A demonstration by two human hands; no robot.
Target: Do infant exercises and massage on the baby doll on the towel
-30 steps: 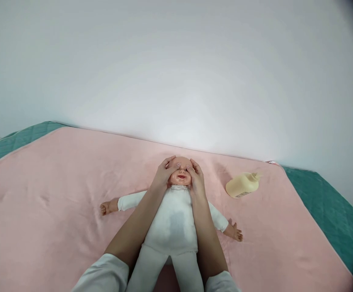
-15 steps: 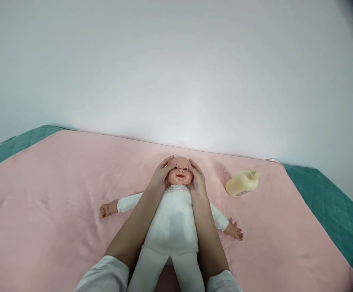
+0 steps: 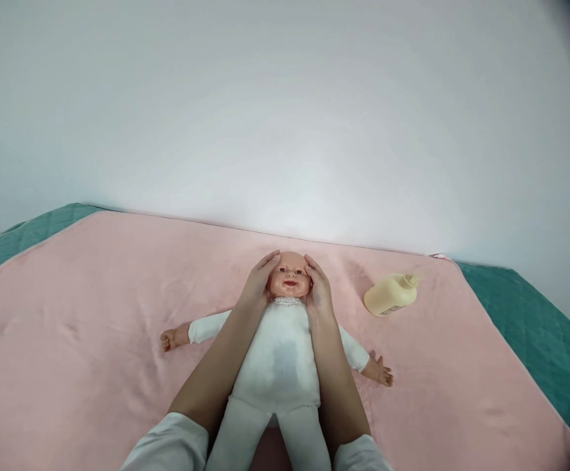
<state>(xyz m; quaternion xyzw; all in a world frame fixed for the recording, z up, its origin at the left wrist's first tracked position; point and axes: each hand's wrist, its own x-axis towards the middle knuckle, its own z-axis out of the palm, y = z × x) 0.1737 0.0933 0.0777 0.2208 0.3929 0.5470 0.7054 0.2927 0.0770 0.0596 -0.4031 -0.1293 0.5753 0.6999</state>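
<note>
A baby doll (image 3: 279,366) with a white cloth body lies on its back, its arms spread wide and its legs toward me. My left hand (image 3: 258,281) cups one side of the doll's head (image 3: 290,282), fingers curved up along the temple. On the opposite side, my right hand (image 3: 320,288) holds the head the same way. Both thumbs lie near the outer edges of the brow, and the eyes and mouth show between them. The doll's ears and the back of its head are hidden. My forearms run along both sides of its body, over its upper arms.
A pale yellow pump bottle (image 3: 390,296) lies tilted on its side to the right of the doll. Under everything is a pink blanket (image 3: 93,314), with a green quilted cover (image 3: 534,320) showing at both sides. A white wall (image 3: 285,118) rises behind.
My thumbs have slid outward from the doll's brow, by the eyes, to the sides of its head. The doll, my forearms and the bottle have stayed in place.
</note>
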